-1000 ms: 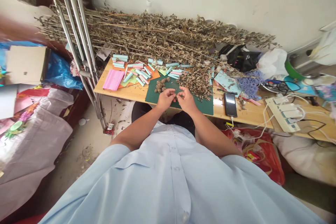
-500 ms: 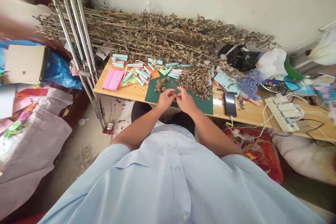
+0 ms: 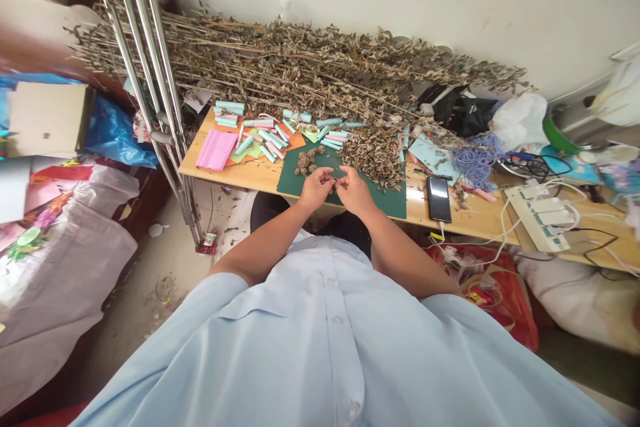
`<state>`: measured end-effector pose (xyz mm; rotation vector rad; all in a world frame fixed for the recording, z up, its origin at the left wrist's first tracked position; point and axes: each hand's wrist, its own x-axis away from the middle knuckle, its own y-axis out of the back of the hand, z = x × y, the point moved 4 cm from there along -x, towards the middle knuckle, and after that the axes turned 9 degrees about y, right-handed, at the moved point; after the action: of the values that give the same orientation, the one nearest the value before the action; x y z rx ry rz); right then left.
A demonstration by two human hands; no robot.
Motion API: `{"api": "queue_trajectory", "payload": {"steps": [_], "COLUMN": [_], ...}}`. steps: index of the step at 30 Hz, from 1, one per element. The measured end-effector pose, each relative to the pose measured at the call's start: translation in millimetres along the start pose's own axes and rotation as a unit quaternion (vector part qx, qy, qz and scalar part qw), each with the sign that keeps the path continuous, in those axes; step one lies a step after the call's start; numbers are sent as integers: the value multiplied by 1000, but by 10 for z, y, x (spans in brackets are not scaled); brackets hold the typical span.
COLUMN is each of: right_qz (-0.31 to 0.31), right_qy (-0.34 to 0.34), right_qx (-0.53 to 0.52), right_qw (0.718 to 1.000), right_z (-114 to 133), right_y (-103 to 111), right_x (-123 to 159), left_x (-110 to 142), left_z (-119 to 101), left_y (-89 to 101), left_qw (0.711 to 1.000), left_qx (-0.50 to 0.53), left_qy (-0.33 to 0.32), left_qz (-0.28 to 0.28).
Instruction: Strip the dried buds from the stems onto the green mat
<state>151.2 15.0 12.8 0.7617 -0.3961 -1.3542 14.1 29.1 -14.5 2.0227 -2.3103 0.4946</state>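
We hold our left hand (image 3: 315, 189) and right hand (image 3: 355, 191) close together at the near edge of the green mat (image 3: 290, 181) on the table (image 3: 250, 177). Our fingers (image 3: 326, 177) are curled, tips almost meeting; we cannot tell if they pinch a tiny bit. The brown lumps (image 3: 306, 161) lie on the mat just past our left hand, the nearer one, their bunch slanting away to the right. The dry leaf pile (image 3: 376, 157) sits just past our right hand.

Brown dried leaves (image 3: 376, 155) lie in a loose, crumpled heap on the right of the green mat (image 3: 289, 181); small rough clumps (image 3: 306, 163) sit bunched toward its left.
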Motion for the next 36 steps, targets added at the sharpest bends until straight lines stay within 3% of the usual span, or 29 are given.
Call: {"api": "queue_trajectory", "payload": {"steps": [14, 22, 36], "right_qz": [11, -46, -93], "right_qy": [-9, -13, -44], "right_qx": [-29, 5, -51], "right_qw": [999, 999, 993], "right_z": [-13, -197, -286], "right_y": [-23, 90, 136], "right_x": [23, -18, -21], "left_x": [-72, -68, -64], "left_z": [93, 88, 94], "left_y": [37, 37, 38], "left_qw": [999, 999, 999], "left_qx": [40, 43, 40], "left_qy": [-7, 7, 20], "left_qz": [-4, -12, -14]}}
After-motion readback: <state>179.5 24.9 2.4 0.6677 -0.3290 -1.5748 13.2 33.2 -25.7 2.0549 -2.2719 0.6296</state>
